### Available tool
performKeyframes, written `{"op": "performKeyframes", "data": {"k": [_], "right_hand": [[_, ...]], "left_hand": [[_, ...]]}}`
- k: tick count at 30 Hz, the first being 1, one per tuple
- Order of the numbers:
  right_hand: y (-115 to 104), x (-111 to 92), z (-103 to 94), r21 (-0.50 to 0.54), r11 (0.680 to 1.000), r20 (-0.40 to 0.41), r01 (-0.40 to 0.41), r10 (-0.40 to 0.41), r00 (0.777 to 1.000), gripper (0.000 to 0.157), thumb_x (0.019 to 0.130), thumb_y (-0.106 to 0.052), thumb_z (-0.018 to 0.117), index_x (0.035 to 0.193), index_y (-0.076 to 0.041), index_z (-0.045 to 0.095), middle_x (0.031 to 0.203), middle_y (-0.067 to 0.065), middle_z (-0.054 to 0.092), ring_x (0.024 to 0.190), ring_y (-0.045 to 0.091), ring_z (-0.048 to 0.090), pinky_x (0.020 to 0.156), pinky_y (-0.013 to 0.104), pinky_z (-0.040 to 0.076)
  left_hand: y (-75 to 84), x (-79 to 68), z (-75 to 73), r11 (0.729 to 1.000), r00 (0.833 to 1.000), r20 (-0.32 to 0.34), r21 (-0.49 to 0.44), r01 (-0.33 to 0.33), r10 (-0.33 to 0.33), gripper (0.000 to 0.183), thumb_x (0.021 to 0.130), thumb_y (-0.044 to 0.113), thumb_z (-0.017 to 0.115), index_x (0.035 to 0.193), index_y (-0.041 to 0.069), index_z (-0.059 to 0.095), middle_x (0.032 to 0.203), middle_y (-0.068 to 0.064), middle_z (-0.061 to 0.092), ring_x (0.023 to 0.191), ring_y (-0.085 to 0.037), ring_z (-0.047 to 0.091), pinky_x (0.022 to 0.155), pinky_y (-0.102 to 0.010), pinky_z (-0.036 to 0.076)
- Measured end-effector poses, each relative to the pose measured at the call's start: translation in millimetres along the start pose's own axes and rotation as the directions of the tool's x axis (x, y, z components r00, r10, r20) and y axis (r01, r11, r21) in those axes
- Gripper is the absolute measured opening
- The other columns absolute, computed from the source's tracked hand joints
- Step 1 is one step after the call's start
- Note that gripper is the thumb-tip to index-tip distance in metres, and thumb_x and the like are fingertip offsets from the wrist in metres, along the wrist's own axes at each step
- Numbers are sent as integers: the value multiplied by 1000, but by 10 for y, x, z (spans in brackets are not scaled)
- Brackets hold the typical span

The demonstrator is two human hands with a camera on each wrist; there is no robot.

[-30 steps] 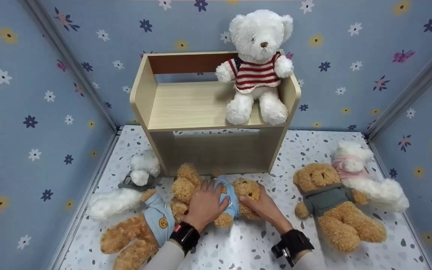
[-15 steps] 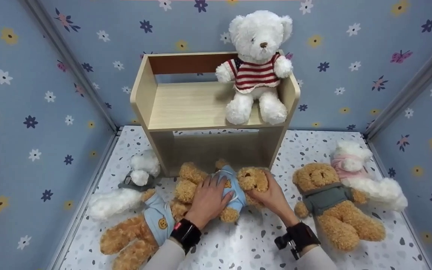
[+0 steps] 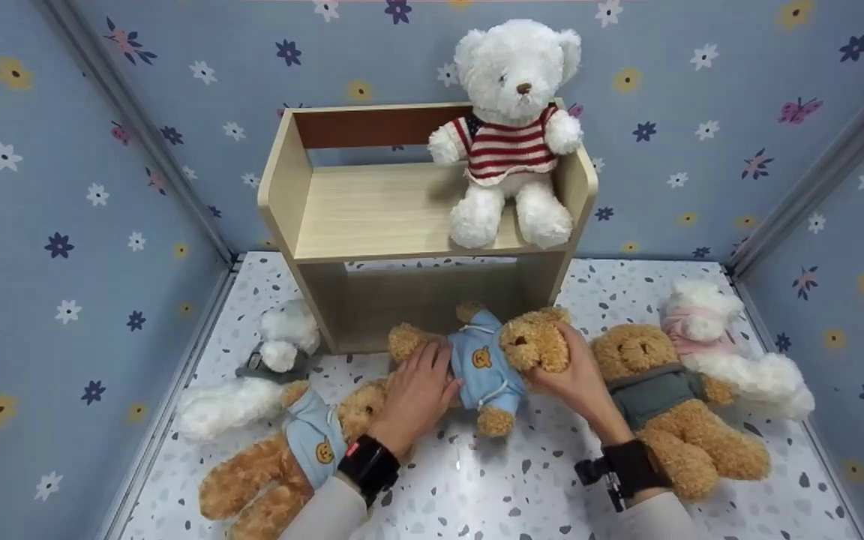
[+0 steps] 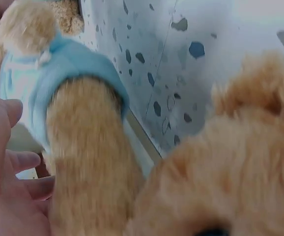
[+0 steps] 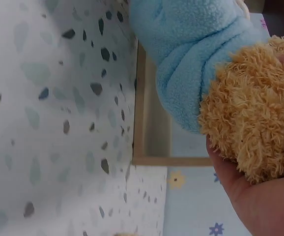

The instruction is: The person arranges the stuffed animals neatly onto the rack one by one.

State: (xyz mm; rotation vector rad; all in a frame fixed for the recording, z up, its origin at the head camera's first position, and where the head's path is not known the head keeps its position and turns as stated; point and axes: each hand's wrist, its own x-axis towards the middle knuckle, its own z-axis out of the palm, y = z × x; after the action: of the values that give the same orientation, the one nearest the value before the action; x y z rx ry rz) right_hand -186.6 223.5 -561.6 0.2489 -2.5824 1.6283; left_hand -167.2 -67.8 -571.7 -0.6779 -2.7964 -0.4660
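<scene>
A tan teddy bear [image 3: 481, 365] in a light blue hoodie lies tilted in front of the shelf unit, head to the right. My right hand [image 3: 578, 375] grips its head, with the thumb under it in the right wrist view, where the head's curly fur [image 5: 252, 110] fills the palm. Fairly straight, the fingers of my left hand [image 3: 418, 386] rest across the bear's hips and partly hide its legs. In the left wrist view that hand's fingertips [image 4: 29, 160] touch or nearly touch the bear's furry lower body [image 4: 93, 147].
A white bear [image 3: 511, 150] in a striped sweater sits on the shelf unit's [image 3: 372, 210] upper right. Left lie a second blue-hoodie bear [image 3: 316, 442] and a white bear [image 3: 282, 341]. Right lie a green-shirted tan bear [image 3: 649, 397] and a white bear in pink [image 3: 702, 322].
The held bear has moved right and up toward the shelf, led by my right hand at its head. My left hand has shifted only slightly, and the bear's legs have slid rightward beneath it.
</scene>
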Motion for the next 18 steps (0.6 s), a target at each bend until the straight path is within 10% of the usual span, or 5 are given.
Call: {"op": "performKeyframes", "data": {"k": [7,11,18], "right_hand": [[-69,17,-324,9,995,82,101,-101,991,77,81,-2,86,149,-9,51,146,16,50,131,34,50,110,60,38],[-164,34,-465,23,988,172,152,-154,973,77,77,3,86,146,-10,54,144,13,53,129,32,51,109,60,38],[-336,70,-606,99,985,281,143,-166,945,80,72,9,83,144,-11,54,143,10,54,128,35,53,108,62,40]], "left_hand": [[-88,175,-101,983,999,-50,-185,8,-18,37,107,27,60,132,1,64,147,-23,54,139,-42,48,113,-56,41],[-110,243,-128,941,995,70,-328,90,-71,44,102,38,67,131,5,66,131,-18,66,119,-35,64,101,-50,52],[-76,253,59,640,914,401,-687,344,-62,54,93,49,75,131,11,64,122,-6,70,115,-27,65,100,-46,51]]}}
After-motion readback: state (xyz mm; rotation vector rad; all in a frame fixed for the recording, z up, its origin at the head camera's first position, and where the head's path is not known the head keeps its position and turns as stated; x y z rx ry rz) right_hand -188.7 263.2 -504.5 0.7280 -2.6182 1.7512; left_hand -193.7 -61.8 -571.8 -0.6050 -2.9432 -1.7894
